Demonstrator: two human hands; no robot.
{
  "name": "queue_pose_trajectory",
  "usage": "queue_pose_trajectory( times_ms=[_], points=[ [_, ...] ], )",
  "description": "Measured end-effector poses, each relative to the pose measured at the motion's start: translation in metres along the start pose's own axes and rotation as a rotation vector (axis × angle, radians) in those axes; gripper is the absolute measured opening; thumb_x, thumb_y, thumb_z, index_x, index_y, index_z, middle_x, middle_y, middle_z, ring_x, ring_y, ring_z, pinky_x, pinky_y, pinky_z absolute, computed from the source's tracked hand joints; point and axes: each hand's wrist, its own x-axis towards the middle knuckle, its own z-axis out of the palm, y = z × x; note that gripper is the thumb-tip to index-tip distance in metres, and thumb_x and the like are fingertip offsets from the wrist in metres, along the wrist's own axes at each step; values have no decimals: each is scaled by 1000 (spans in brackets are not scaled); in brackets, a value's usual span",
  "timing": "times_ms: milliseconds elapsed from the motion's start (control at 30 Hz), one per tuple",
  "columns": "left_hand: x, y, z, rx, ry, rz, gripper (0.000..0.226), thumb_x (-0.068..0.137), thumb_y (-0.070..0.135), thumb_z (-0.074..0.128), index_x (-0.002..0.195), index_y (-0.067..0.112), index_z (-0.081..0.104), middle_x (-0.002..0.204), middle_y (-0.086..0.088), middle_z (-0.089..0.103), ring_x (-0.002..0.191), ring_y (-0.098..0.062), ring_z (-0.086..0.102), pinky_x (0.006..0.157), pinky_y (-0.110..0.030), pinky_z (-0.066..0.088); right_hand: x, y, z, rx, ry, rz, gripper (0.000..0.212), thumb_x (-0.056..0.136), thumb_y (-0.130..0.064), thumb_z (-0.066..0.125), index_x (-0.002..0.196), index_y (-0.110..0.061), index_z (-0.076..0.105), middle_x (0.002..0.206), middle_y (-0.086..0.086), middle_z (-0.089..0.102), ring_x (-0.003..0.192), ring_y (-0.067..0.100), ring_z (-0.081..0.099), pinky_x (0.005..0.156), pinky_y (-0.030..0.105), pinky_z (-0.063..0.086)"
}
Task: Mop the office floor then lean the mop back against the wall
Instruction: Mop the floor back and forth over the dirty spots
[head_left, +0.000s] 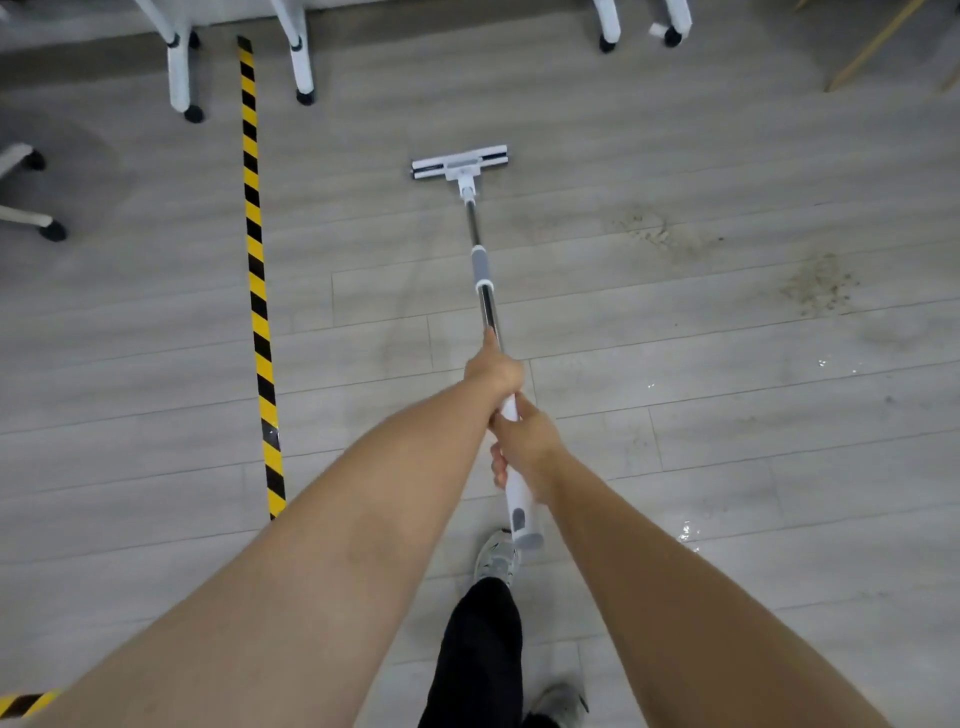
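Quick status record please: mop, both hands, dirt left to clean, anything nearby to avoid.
mop head: flat on the floor, ahead of the person
left hand: grips the pole, lower down
right hand: grips the white upper handle, behind the left
dirt: two gritty patches right of the mop head, not under it
wet spots: glints at right
tape: yellow-black stripe left of the mop
chair bases: wheeled, beyond the mop head, apart from it

Your L hand, R hand + both forearms bare, no. of sleeves in view: nil. Black trouser leg, plain fabric. Grey-white sneaker in front; 2nd sneaker, grey, at btm edge.
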Motion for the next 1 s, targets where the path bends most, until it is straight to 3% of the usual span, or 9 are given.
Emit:
queue_pose_trajectory(
  times_ms=[167,367,533,633,767,867,1000],
  points=[
    [28,17,-13,35,-30,3,88,93,11,52,160,37,1,123,-10,63,87,-27,59,74,-32,48,31,-20,3,-21,20,34,15,103,-24,53,116,-19,59,57,9,54,36,19,48,46,31,48],
    [22,-10,7,-14,-42,-24,87,95,11,47,159,43,-2,115,-9,64,76,-22,63,71,-33,53,28,14,3,-8,12,22,15,103,-26,52,117,-23,58,51,5,52,37,18,45,44,30,45],
    [1,-28,25,-37,-32,-35,83,97,12,44,159,43,-1,121,-8,62,68,-17,56,66,-30,45,11,41,-4,33,1,12,15,102,-23,50,113,-20,60,58,6,51,40,15,44,42,28,45],
    [-29,-49,47,-19,-44,-39,83,97,12,43,159,43,-2,114,-7,61,65,-17,54,60,-29,43,-13,76,-11,49,-5,43,16,102,-24,50,111,-18,62,60,8,50,40,15,44,43,27,44],
    [-82,-93,92,-39,-47,-58,81,97,14,45,159,44,1,119,-9,63,70,-20,58,64,-31,46,-63,141,-26,22,-25,-5,15,103,-25,50,111,-20,61,61,5,54,39,15,44,41,26,44],
    [-131,-130,135,-42,-42,-71,82,96,13,46,158,45,3,122,-11,64,84,-27,62,75,-34,52,-104,203,-41,-30,-42,-30,16,103,-31,49,112,-24,61,57,8,57,39,18,48,45,30,46],
    [-212,-187,196,-80,-29,-38,82,94,12,46,159,44,7,127,-11,63,99,-30,64,89,-36,54,-168,294,-65,-44,-65,-35,21,102,-28,46,112,-15,59,57,11,54,40,20,48,45,30,45]
  ],
)
